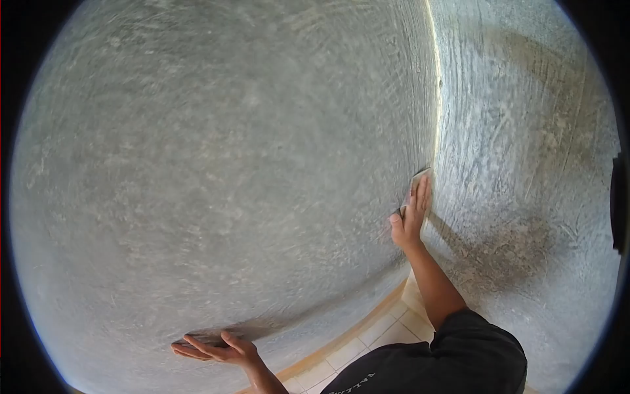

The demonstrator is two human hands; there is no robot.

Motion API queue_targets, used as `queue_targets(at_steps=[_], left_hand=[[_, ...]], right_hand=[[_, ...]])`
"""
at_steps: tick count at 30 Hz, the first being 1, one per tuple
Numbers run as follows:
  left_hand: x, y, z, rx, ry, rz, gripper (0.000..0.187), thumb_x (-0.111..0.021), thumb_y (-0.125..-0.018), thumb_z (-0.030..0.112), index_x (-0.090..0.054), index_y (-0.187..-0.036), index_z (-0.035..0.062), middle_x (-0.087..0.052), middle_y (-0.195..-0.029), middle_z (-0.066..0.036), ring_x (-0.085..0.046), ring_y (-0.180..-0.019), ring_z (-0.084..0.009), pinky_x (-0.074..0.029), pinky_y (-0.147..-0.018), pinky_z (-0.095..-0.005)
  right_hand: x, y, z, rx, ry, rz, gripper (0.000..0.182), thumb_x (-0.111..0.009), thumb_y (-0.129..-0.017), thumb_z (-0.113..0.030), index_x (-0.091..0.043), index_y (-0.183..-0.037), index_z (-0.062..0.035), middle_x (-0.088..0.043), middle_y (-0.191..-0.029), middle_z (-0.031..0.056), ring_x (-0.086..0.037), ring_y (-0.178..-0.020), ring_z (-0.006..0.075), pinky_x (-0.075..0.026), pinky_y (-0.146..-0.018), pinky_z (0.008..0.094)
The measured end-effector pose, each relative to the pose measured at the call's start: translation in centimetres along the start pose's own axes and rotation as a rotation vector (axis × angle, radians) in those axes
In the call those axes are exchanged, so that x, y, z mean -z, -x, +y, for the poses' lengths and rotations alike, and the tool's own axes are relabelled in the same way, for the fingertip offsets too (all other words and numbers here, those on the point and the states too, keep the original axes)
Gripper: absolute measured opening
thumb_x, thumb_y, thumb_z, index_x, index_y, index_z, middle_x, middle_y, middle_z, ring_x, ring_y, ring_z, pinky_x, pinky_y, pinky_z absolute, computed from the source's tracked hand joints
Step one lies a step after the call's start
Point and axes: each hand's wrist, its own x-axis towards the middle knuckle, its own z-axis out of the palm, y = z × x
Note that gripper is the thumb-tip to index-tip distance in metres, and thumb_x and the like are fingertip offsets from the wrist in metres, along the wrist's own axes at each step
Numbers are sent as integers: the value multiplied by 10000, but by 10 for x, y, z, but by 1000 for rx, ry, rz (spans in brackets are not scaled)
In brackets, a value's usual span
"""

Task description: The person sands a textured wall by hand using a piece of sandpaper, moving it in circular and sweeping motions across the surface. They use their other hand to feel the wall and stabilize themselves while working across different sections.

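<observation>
Against the grey plastered wall, my right hand presses a thin flat sheet, like sandpaper, close to the inner corner. Its fingers point up along the corner over the sheet, with the thumb out to the left; much of the sheet is hidden beneath the hand. Low on the same wall, my left hand has its fingers stretched out to the left and the thumb raised apart. It holds nothing that shows, and a dark shadow lies beside it.
A second rough wall with streaks and a brownish patch meets the first along a bright vertical corner line. Below, pale floor tiles run along a tan border at the wall's foot. A dark object shows at the right edge.
</observation>
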Motion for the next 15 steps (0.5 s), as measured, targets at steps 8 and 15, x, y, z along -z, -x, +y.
queue_targets(at_steps=[8,15], left_hand=[[-10,6,16,-85,-96,27,758,-365,-1076,575,-321,-1608,36,-205,-1689,-259,-171,-1562,-463,-167,-1215,-654],[-1,17,-12,-94,-67,-47,756,-403,-1051,609,-374,-1595,84,-227,-1685,-256,-173,-1571,-446,-120,-1231,-653]], right_hand=[[5,-3,8,-7,-17,-2,858,-336,-1065,-621,-189,-1639,-1,-122,-1693,302,-112,-1546,536,-96,-1224,653],[0,-11,-31,-333,-31,-43,839,-284,-1093,-555,-82,-1633,54,-33,-1721,250,-9,-1588,437,-32,-1265,559]])
